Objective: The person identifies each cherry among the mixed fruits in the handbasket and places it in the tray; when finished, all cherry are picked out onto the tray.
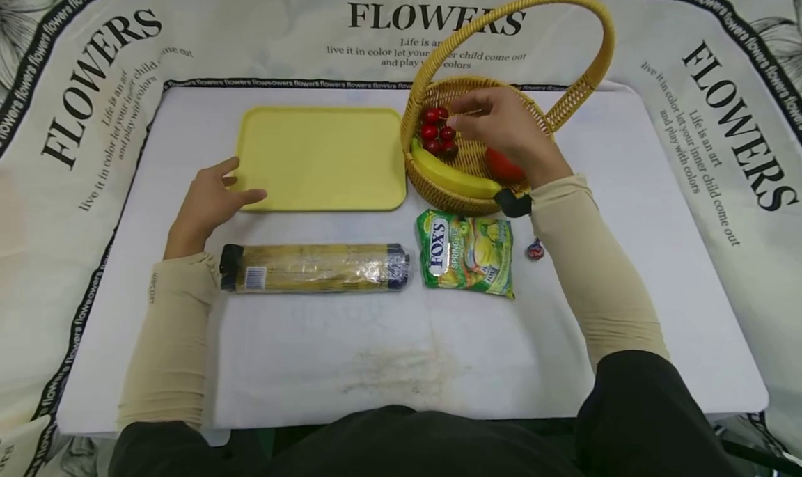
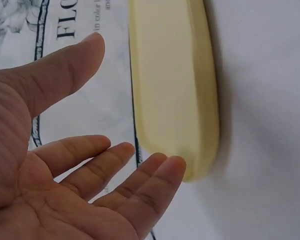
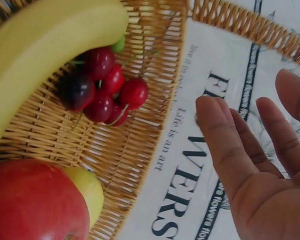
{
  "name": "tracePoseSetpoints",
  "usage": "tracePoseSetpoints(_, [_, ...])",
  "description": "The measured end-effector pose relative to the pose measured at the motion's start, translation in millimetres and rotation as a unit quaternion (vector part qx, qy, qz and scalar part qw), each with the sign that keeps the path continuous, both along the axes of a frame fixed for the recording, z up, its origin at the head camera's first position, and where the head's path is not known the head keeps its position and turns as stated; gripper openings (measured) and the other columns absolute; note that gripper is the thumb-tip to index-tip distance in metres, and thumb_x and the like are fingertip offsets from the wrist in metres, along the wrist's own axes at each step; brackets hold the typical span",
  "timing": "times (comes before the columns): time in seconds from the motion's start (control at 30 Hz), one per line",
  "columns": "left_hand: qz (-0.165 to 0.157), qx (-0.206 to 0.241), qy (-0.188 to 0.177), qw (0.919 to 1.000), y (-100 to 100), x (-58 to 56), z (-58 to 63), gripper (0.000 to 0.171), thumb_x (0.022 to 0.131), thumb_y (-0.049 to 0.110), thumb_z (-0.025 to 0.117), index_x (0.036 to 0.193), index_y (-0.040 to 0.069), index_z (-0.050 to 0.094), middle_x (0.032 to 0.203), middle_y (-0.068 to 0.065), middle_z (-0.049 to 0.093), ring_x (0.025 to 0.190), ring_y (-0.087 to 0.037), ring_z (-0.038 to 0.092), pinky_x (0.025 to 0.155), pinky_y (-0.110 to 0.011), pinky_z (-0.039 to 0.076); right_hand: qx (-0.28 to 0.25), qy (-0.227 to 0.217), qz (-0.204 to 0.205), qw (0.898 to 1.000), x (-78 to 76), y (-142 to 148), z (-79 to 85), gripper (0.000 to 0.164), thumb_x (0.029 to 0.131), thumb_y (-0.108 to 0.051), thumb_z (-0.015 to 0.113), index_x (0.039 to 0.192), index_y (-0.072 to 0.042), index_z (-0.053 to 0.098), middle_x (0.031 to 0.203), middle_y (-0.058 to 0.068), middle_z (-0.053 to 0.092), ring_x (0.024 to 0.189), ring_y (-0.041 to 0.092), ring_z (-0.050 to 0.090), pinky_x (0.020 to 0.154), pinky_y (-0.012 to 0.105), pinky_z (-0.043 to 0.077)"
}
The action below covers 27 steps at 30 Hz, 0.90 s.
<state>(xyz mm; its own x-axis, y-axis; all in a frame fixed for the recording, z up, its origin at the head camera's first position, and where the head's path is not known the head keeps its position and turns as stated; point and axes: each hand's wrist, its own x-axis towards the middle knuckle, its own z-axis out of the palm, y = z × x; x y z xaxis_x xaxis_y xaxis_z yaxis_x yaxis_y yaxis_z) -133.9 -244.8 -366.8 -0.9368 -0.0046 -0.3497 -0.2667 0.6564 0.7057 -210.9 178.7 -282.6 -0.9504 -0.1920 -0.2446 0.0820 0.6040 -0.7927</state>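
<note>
My right hand (image 1: 501,125) hovers over the wicker basket (image 1: 447,200), fingers extended and holding nothing. Close to its fingertips lie several dark red cherries (image 1: 438,132). Along the basket's near side curves a banana (image 1: 454,176), and a red apple (image 1: 501,165) is partly covered by the right wrist. The right wrist view also shows a yellow fruit (image 3: 94,192) behind the apple. My left hand (image 1: 207,202) is at the left edge of the yellow tray (image 1: 322,158), thumb and fingers spread. In the left wrist view its fingertips overlap the tray's corner.
Below the tray lies a long clear-wrapped pack of thin tan sticks (image 1: 319,268) with dark ends. A green Fox's candy bag (image 1: 466,254) sits in front of the basket, with a small wrapped candy (image 1: 535,249) to its right. The basket's tall handle (image 1: 604,42) arches above the right hand.
</note>
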Motion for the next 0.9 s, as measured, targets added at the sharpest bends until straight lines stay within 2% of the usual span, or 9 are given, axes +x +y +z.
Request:
tracePoseSetpoints(0.13, [0.019,0.028,-0.018,0.9993,-8,-3.5,-5.1,0.095,0.091,0.036,0.073,0.16,0.01,0.014,0.164,-0.021,0.018,0.148,-0.042,0.024,0.117,-0.064,0.028,-0.044,-0.066,-0.048,0.996,-30.5,-5,0.6,0.043,0.096,-0.023,0.067,0.137,-0.013,0.06,0.135,0.003,0.057,0.116,0.018,0.06,0.102,0.035,0.053])
tracePoseSetpoints(0.27, [0.028,0.007,-0.02,0.9994,-15,-6.5,-7.6,0.094,0.09,0.038,0.073,0.159,0.007,0.018,0.161,-0.025,0.023,0.145,-0.046,0.027,0.116,-0.065,0.029,-0.061,-0.11,-0.076,0.989,-56.2,-9,-5.5,0.045,0.096,-0.019,0.066,0.14,-0.014,0.057,0.137,0.001,0.053,0.128,0.022,0.054,0.104,0.037,0.053])
tracePoseSetpoints(0.37, [0.037,-0.01,-0.03,0.9988,-17,-7.2,-9.5,0.095,0.089,0.039,0.074,0.159,0.007,0.018,0.159,-0.028,0.025,0.143,-0.049,0.029,0.114,-0.065,0.031,-0.061,-0.133,-0.076,0.986,-70.4,-12,-15.7,0.046,0.097,-0.016,0.064,0.142,-0.014,0.055,0.139,0.002,0.053,0.132,0.024,0.051,0.105,0.038,0.052])
tracePoseSetpoints(0.6, [0.04,0.001,-0.055,0.9977,-24,-8.3,-22.8,0.098,0.086,0.035,0.078,0.158,0.005,0.018,0.153,-0.032,0.035,0.14,-0.05,0.034,0.115,-0.065,0.029,-0.025,-0.163,-0.065,0.984,-86.4,-21,-37.3,0.044,0.098,-0.02,0.064,0.141,-0.016,0.056,0.137,0.007,0.06,0.12,0.026,0.061,0.099,0.038,0.056])
tracePoseSetpoints(0.77, [0.013,-0.01,-0.056,0.9983,-31,-9.7,-26.3,0.104,0.084,0.035,0.081,0.159,0.006,0.015,0.155,-0.031,0.032,0.141,-0.048,0.032,0.116,-0.063,0.029,-0.016,-0.167,-0.067,0.984,-91.1,-29,-43.8,0.044,0.097,-0.016,0.064,0.141,-0.013,0.056,0.125,0.007,0.064,0.112,0.026,0.066,0.096,0.038,0.058])
tracePoseSetpoints(0.9, [-0.011,-0.017,-0.049,0.9986,-34,-10.9,-28.3,0.103,0.085,0.03,0.081,0.158,0.001,0.015,0.155,-0.031,0.031,0.141,-0.047,0.034,0.116,-0.061,0.031,-0.016,-0.156,-0.068,0.985,-93.2,-35,-48.8,0.041,0.097,-0.014,0.065,0.137,-0.011,0.058,0.109,0.003,0.067,0.102,0.022,0.068,0.095,0.038,0.058])
